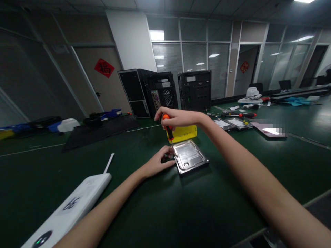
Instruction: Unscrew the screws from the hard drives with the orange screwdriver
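Observation:
A silver hard drive [190, 155] lies flat on the green table, its metal cover facing up. My right hand [176, 118] is wrapped round the orange and black handle of a screwdriver [169, 131], held upright from above. The screwdriver's tip meets the left edge of the drive, though the exact contact point is too small to make out. My left hand [161, 159] grips the drive's left side, fingers curled near the tip. Just behind the drive sits a yellow tray [184, 133], partly covered by my right hand.
Black computer cases [195, 90] stand at the back. To the right lie more hard drives [239, 123], several screwdrivers [240, 114] and a flat pinkish device [267, 130]. A white power bank [74, 203] with a cable is beside my left forearm. A black mat [100, 131] lies at left.

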The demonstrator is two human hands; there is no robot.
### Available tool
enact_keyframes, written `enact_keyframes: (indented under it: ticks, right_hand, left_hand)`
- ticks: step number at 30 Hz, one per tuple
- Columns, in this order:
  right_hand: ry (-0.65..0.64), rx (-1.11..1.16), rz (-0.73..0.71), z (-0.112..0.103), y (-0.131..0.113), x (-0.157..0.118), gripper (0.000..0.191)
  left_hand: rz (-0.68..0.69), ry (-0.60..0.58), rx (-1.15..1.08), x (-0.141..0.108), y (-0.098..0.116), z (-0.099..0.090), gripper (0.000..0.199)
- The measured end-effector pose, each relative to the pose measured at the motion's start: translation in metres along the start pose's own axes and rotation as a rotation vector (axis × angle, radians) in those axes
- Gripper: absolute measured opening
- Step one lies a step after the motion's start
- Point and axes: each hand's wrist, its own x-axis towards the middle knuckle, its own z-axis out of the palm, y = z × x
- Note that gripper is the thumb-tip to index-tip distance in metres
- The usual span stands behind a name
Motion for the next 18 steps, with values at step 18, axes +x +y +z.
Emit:
enact_keyframes:
  ticks: [18]
  right_hand:
    - [-0.084,0.106,0.015,-0.0053,-0.0002,-0.0017,0.006]
  left_hand:
    - [0.013,-0.038,-0.013,0.0009,0.0002,-0.0019,0.032]
